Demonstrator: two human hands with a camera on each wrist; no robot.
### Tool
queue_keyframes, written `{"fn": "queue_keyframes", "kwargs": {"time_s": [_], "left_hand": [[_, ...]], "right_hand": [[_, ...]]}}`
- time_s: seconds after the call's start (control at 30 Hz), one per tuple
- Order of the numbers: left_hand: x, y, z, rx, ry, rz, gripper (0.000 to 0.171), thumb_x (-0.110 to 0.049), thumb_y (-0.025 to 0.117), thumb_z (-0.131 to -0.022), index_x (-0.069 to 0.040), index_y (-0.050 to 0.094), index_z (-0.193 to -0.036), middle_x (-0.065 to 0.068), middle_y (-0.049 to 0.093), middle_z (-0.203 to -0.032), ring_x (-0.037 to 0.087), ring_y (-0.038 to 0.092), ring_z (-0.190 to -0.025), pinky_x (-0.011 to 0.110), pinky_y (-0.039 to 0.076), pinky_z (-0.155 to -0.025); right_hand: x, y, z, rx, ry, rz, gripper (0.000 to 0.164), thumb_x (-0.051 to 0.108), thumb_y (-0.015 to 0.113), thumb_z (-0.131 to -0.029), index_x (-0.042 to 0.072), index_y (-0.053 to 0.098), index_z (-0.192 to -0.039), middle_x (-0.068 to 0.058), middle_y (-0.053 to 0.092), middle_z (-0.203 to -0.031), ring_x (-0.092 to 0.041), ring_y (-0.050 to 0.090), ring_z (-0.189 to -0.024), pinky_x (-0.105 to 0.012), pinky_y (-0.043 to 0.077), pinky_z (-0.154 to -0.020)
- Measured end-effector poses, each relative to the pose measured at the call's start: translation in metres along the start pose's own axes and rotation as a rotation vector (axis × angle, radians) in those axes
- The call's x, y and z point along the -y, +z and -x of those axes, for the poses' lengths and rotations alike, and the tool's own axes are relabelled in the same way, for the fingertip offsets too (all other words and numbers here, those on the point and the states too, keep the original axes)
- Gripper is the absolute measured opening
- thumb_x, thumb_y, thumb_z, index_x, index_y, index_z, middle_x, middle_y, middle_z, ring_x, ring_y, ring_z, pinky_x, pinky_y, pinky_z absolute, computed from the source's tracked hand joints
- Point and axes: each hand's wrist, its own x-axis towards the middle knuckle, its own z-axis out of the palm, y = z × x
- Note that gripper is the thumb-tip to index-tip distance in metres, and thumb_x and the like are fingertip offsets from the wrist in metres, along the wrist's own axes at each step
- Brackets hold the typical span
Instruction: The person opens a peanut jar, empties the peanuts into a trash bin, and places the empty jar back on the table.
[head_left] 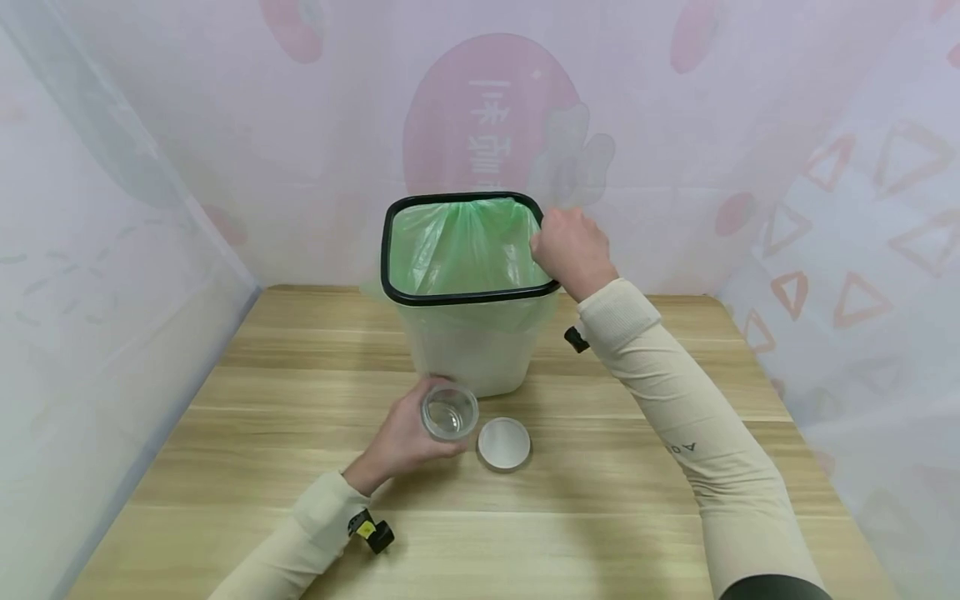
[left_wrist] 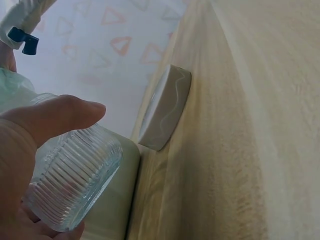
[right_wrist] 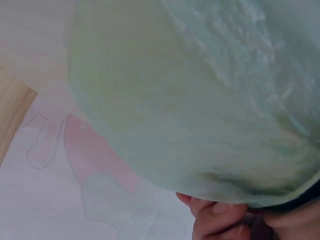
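My left hand [head_left: 405,429] grips a clear glass jar [left_wrist: 75,170] with ribbed sides, its round mouth turned up toward the head view. The jar is held in front of the base of a whitish trash bin [head_left: 468,354]. A green plastic bag [head_left: 465,242] lines the bin, and a black rim frame [head_left: 471,297] runs around the top. At the right side of that frame, my right hand [head_left: 576,248] has its fingers curled around the rim and the bag's edge. The right wrist view shows the bag's overhang [right_wrist: 135,110] filling much of the picture, partly hiding the fingers.
A round white lid [head_left: 504,443] lies flat on the wood-grain table [head_left: 270,467], just right of the jar. Patterned cloth walls [head_left: 322,150] stand behind the table and along both sides.
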Motion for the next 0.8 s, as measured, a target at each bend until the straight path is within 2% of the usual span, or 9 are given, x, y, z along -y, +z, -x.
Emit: {"fn": "queue_keyframes", "kwargs": {"time_s": [0.27,0.57,0.8], "left_hand": [[0.007,0.005,0.004,0.013,-0.046,-0.019,0.086,-0.022,0.095,-0.052,-0.026,0.049,-0.125,0.003,0.065,-0.119,0.024,0.063,-0.109,0.047,0.051,-0.097],[0.013,0.007,0.005,0.040,-0.053,-0.051,0.085,-0.027,0.095,-0.053,-0.027,0.049,-0.124,0.004,0.065,-0.121,0.023,0.063,-0.110,0.045,0.050,-0.098],[0.016,0.009,0.008,0.054,-0.020,-0.070,0.085,-0.030,0.095,-0.053,-0.027,0.048,-0.124,0.003,0.064,-0.120,0.023,0.063,-0.109,0.045,0.050,-0.097]], "right_hand": [[0.001,0.001,0.000,-0.004,0.003,-0.001,0.030,0.019,0.040,-0.092,0.013,0.042,-0.063,-0.008,0.050,-0.069,-0.023,0.047,-0.061,-0.035,0.042,-0.043],[0.001,0.001,0.000,-0.008,0.001,-0.002,0.029,0.020,0.041,-0.092,0.012,0.044,-0.065,-0.009,0.051,-0.070,-0.023,0.048,-0.061,-0.035,0.043,-0.043],[0.001,0.003,0.000,-0.018,-0.006,-0.013,0.027,0.020,0.041,-0.091,0.012,0.045,-0.066,-0.008,0.052,-0.069,-0.023,0.049,-0.062,-0.037,0.044,-0.044]]}}
